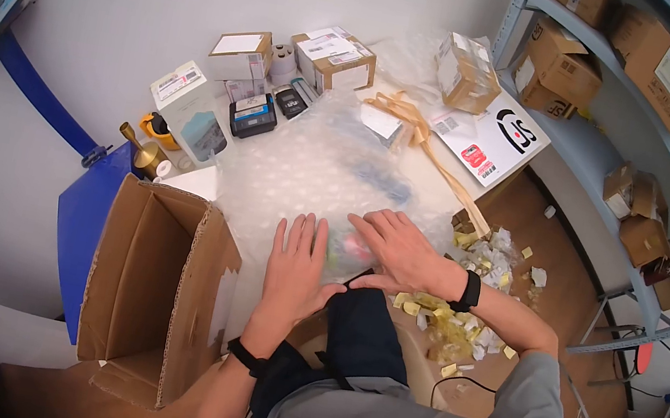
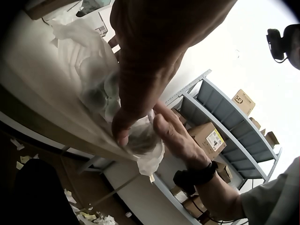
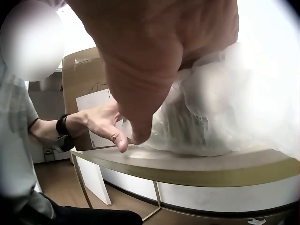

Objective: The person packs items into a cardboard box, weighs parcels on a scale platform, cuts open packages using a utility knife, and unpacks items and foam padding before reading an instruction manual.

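A large clear sheet of bubble wrap (image 1: pixel 288 170) spreads across the table. At its near edge, a bundled thing with green and pink patches (image 1: pixel 350 249) shows through the layers; its kind is blurred by the wrap. My left hand (image 1: pixel 293 273) rests on the wrap to the left of the bundle, fingers straight and pointing away from me. From the right, my right hand (image 1: pixel 411 257) presses on the bundle, its extended fingers reaching across it. Both thumbs lie on the near side. Crumpled wrap (image 3: pixel 183 119) bulges under the right hand in the right wrist view.
A tall open cardboard box (image 1: pixel 148 266) stands left of the table. Small boxes (image 1: pixel 334 58), a black device (image 1: pixel 253 116) and a tape strip (image 1: pixel 454 185) lie farther back. Shelves (image 1: pixel 583 153) hold cartons at right. Yellow and white scraps (image 1: pixel 476 321) litter the right side below.
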Tool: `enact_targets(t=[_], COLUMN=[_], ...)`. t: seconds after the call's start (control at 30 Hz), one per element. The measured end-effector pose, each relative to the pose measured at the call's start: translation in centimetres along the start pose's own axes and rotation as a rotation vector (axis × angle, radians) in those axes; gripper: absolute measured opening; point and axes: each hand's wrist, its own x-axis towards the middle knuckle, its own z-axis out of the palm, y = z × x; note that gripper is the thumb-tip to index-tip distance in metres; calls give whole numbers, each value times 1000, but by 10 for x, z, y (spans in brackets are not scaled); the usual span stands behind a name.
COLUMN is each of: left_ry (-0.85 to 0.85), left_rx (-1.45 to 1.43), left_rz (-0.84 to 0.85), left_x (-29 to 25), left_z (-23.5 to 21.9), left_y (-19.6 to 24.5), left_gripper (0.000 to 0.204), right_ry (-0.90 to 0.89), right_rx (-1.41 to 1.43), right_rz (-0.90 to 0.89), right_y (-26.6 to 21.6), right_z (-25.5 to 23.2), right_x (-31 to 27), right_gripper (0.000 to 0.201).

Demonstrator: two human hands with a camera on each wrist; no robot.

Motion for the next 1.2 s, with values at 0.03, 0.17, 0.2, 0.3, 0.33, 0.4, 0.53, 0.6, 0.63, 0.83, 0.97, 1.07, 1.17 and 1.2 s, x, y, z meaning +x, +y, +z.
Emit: enact_targets(t=[0.03,0.17,0.2,0.3,0.33,0.4,0.53,0.6,0.63,0.83,0.97,1.07,1.17,1.2], left_ry=[5,-59,-120,-54,-46,-119,-147,-197,-197,-98,-239,-329,-418,-427], left_rx=[-8,29,39,7,8,-59,-70,-82,-84,-6,-66,-108,-161,-202], left_rz=[1,53,39,108,113,76,112,92,95,197,181,167,129,109], left_x=[7,30,32,40,43,45,45,44,43,47,58,65,65,66], left_z=[3,5,5,19,18,18,13,7,8,13,12,4,6,6], left_y=[5,14,16,13,13,14,8,10,10,17,17,9,2,0], left_gripper=[109,99,94,85,85,81,81,81,81,82,81,81,82,83], right_ry=[51,220,123,-162,-349,-245,-30,-95,-103,195,186,128,-45,-42], right_rx=[92,408,95,-152,-82,-96,-158,-154,-148,-88,-48,5,44,45], right_rz=[-3,353,535,746,765,694,664,764,710,450,371,404,468,464], right_y=[0,30,46,73,82,97,98,96,100,101,103,112,115,120], right_z=[-3,-26,-31,-30,-26,4,22,17,20,23,17,21,30,34], right_x=[0,15,19,24,26,20,16,18,16,30,51,57,55,54], right_gripper=[89,75,68,53,47,43,34,31,28,20,14,16,17,17])
